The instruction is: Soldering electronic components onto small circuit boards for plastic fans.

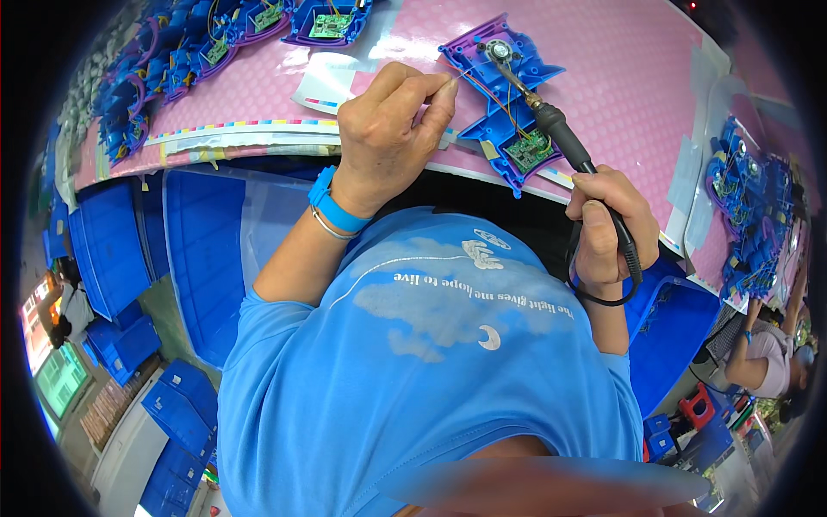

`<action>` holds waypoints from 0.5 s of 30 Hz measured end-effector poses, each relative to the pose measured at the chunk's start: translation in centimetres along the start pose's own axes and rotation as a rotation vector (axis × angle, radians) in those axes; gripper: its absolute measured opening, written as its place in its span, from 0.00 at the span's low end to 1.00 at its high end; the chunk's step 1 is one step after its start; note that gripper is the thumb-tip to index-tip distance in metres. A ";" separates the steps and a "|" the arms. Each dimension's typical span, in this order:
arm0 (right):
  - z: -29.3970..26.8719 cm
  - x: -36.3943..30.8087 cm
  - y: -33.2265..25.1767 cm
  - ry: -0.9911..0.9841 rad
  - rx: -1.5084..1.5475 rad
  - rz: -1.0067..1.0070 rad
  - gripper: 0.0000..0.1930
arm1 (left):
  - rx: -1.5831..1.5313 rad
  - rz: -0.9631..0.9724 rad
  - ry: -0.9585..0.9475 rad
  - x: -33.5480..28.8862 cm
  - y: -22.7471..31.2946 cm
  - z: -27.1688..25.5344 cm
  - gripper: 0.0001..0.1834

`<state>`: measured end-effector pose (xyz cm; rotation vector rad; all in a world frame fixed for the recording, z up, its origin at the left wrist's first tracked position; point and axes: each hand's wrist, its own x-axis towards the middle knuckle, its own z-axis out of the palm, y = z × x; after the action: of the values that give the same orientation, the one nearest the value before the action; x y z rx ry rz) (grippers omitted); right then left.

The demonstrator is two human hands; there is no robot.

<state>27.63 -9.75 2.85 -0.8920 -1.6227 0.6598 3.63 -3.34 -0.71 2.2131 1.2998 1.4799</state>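
A blue and purple plastic housing (538,71) lies on the table in front of me. Fixed in its upper part is a small round speaker (499,51), and a green circuit board (529,152) sits in its lower part. Thin wires run between the two. My right hand (607,226) is closed around the black handle of a soldering iron (562,133), whose metal tip reaches the speaker's edge. Just left of the housing, my left hand (392,129) is closed in a pinch on a thin wire, its end pointing toward the speaker.
Several similar housings with boards (330,28) are crowded along the far left, and another pile (748,202) lies at the right. The table has a pink patterned cover (620,77). Blue bins (207,258) stand below its edge. Another person (762,358) sits at the far right.
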 end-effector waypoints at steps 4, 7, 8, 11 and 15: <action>0.0 0.2 0.2 0.008 -0.007 -0.017 0.11 | -0.003 -0.005 -0.001 0.1 0.0 0.1 0.06; -0.5 0.1 0.3 0.037 -0.015 -0.092 0.11 | -0.010 -0.009 -0.004 0.1 0.0 0.0 0.06; -0.6 0.1 0.1 0.037 -0.016 -0.091 0.11 | -0.012 -0.018 -0.010 0.1 -0.1 -0.1 0.06; -0.9 0.3 -0.3 0.061 0.027 -0.052 0.11 | -0.001 -0.028 -0.002 0.0 -0.3 -0.5 0.06; -0.8 1.2 -0.3 -0.008 -0.009 -0.069 0.11 | 0.033 -0.009 0.000 0.2 -0.4 -0.8 0.06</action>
<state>28.19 -8.90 3.90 -0.8370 -1.6576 0.6086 2.76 -3.18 -0.40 2.2241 1.3417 1.4657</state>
